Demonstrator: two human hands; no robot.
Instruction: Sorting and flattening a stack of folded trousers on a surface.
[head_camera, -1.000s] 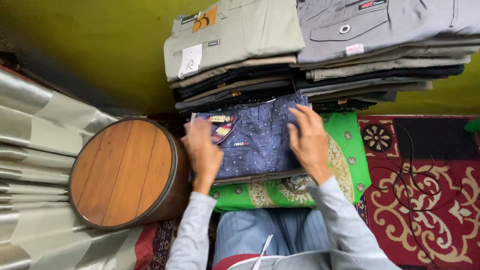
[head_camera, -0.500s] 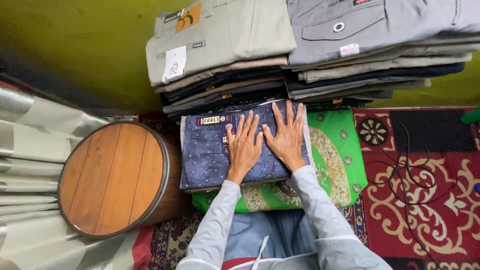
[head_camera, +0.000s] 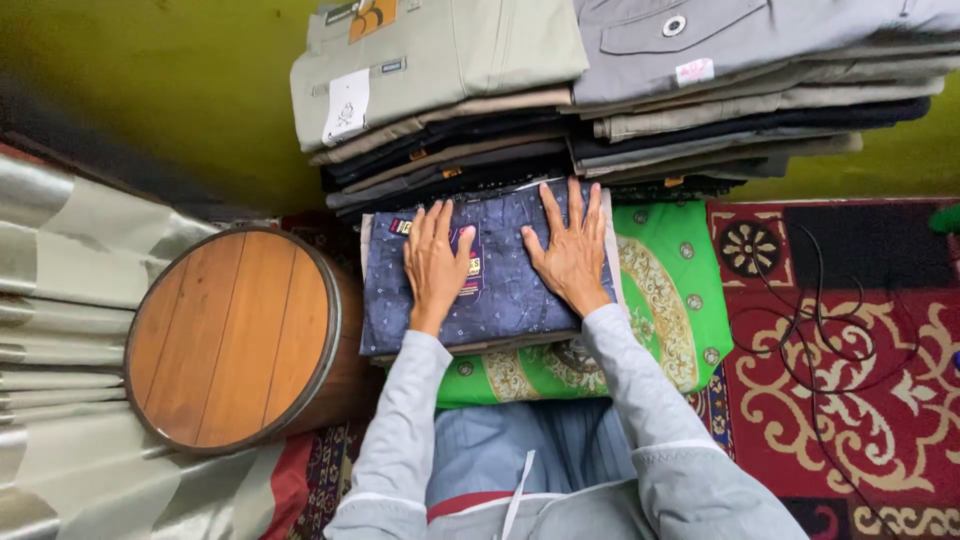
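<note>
A folded dark blue patterned garment (head_camera: 500, 300) lies on a green patterned cushion (head_camera: 660, 300) in front of me. My left hand (head_camera: 436, 262) rests flat on its left half, fingers spread, partly covering a small label. My right hand (head_camera: 570, 248) presses flat on its right half, fingertips near the far edge. Both palms are down and hold nothing. Grey sleeves cover both my forearms.
Two tall stacks of folded trousers, a khaki-topped stack (head_camera: 430, 70) and a grey-topped stack (head_camera: 760, 70), stand just beyond the garment. A round wooden-topped drum (head_camera: 230, 340) sits at the left beside silver-grey fabric (head_camera: 60, 300). A red patterned carpet (head_camera: 860, 380) with a black cable (head_camera: 810, 330) lies at the right.
A second ago my hands gripped the garment's two sides; they then came together flat at its middle. Now they lie apart, one on each half.
</note>
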